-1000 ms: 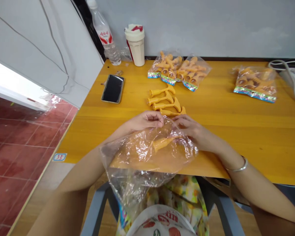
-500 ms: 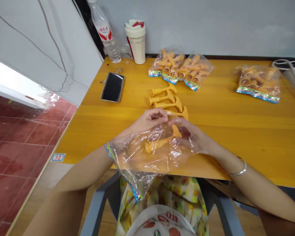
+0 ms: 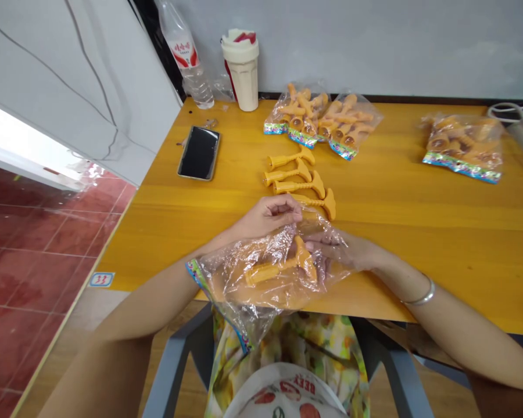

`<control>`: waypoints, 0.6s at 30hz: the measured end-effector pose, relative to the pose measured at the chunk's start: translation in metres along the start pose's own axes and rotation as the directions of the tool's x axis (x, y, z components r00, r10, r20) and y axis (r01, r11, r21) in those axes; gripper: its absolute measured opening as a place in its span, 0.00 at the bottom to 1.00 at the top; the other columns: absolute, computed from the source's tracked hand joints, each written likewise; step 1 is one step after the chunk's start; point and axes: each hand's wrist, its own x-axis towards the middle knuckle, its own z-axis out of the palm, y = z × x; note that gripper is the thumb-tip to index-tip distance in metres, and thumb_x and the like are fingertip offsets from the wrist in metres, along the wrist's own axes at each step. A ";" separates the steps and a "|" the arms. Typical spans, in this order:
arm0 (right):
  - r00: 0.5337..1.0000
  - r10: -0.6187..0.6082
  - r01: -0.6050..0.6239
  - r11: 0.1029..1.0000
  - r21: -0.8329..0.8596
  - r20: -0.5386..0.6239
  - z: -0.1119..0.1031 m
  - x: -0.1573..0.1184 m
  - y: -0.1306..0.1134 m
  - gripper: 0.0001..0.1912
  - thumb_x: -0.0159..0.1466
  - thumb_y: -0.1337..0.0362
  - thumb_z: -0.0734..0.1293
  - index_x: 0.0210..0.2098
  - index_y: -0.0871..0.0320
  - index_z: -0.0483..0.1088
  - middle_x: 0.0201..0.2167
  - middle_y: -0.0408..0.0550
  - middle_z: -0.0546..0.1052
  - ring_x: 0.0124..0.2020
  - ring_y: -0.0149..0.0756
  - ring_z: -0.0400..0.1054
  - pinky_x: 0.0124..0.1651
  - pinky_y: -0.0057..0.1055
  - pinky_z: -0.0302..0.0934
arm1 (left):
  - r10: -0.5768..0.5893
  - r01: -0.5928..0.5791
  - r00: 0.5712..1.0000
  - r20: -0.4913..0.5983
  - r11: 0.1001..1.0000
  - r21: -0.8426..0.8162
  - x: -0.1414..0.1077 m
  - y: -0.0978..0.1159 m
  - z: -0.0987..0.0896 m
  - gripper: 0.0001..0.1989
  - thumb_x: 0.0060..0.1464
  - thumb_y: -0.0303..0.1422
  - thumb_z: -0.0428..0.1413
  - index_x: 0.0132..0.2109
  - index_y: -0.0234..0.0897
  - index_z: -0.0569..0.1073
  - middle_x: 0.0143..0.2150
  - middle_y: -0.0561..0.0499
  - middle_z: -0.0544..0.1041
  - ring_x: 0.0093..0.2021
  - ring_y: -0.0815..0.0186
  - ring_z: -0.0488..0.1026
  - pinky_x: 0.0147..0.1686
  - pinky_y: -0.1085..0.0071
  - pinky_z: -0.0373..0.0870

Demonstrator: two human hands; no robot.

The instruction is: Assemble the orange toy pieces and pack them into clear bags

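Atop an orange table [image 3: 422, 244], red floor tiles [image 3: 35, 255] beside, both hands [image 3: 268, 217] [image 3: 344, 251] apparently pinching a clear bag [image 3: 239, 290]

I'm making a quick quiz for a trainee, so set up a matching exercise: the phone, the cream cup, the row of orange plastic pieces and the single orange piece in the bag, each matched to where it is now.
Things:
1. Black smartphone
2. Cream lidded cup
3. Four loose orange plastic pieces
4. Single orange plastic piece

Places:
A. Inside the clear plastic bag, between the left hand and right hand
B. Standing by the wall at the far edge of the yellow tabletop
C. Lying in a row on the tabletop
D. Lying face up on the tabletop, left of that row

Pairs: 1-D, 2-B, 3-C, 4-A.
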 end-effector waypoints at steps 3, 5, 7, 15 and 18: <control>0.998 0.030 -0.031 0.999 -0.026 -0.064 0.003 0.003 0.002 0.19 0.68 0.50 0.63 0.32 0.58 0.71 0.20 0.42 0.75 0.18 0.28 0.69 0.23 0.25 0.66 | 0.031 -0.031 0.999 0.032 1.000 0.006 0.000 0.000 -0.001 0.10 0.57 0.37 0.62 0.35 0.34 0.73 0.32 0.53 0.74 0.30 0.74 0.72 0.33 0.75 0.69; 0.986 0.025 -0.029 0.999 -0.022 -0.168 0.004 0.005 0.002 0.16 0.66 0.50 0.67 0.37 0.59 0.72 0.24 0.42 0.76 0.22 0.29 0.71 0.27 0.27 0.69 | 0.044 -0.046 0.998 0.052 0.999 0.027 0.000 0.000 -0.002 0.10 0.56 0.36 0.63 0.35 0.34 0.74 0.32 0.53 0.74 0.32 0.73 0.72 0.34 0.74 0.70; 0.963 -0.032 0.032 0.999 -0.003 -0.267 0.005 0.007 0.003 0.16 0.63 0.51 0.70 0.41 0.58 0.72 0.29 0.43 0.77 0.27 0.30 0.73 0.34 0.30 0.71 | 0.057 -0.060 0.996 0.064 0.997 0.051 0.001 0.001 -0.003 0.10 0.55 0.36 0.64 0.35 0.34 0.74 0.33 0.52 0.75 0.33 0.72 0.73 0.36 0.73 0.70; 0.961 -0.189 0.137 0.960 -0.243 -0.202 0.001 0.004 0.002 0.16 0.66 0.54 0.68 0.48 0.55 0.77 0.40 0.47 0.81 0.41 0.35 0.74 0.48 0.36 0.68 | 0.101 -0.101 0.995 0.000 0.994 0.048 0.002 -0.002 -0.003 0.10 0.57 0.38 0.62 0.35 0.35 0.74 0.33 0.52 0.75 0.34 0.71 0.73 0.37 0.72 0.70; 0.970 -0.237 0.199 0.907 -0.370 -0.061 0.002 0.001 -0.002 0.14 0.68 0.55 0.65 0.47 0.52 0.79 0.42 0.46 0.81 0.43 0.36 0.74 0.50 0.36 0.68 | 0.135 -0.132 0.991 -0.017 0.987 0.095 0.002 -0.003 -0.003 0.11 0.56 0.39 0.63 0.35 0.35 0.75 0.34 0.51 0.76 0.35 0.70 0.73 0.39 0.71 0.69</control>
